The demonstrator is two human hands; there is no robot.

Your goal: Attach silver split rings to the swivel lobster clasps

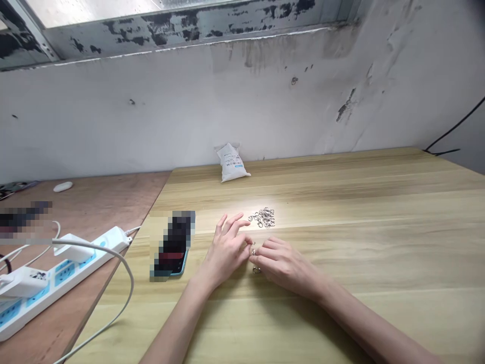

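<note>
My left hand and my right hand meet over the middle of the wooden table. Thumb and index finger of the left are pinched together, with its other fingers stretched away. The right has its fingers curled and pressed together. Between the fingertips shows a small shiny metal keychain piece, mostly hidden by the fingers. A metal ring sits just below the right fingertips; whether it joins that piece, I cannot tell. Beyond my hands lies a small pile of metal rings and clasps.
A phone, partly blurred out, lies left of my hands. Against the wall rests a white plastic packet. On the brown table at left, a white power strip carries plugged chargers; a white cable loops over the table edge.
</note>
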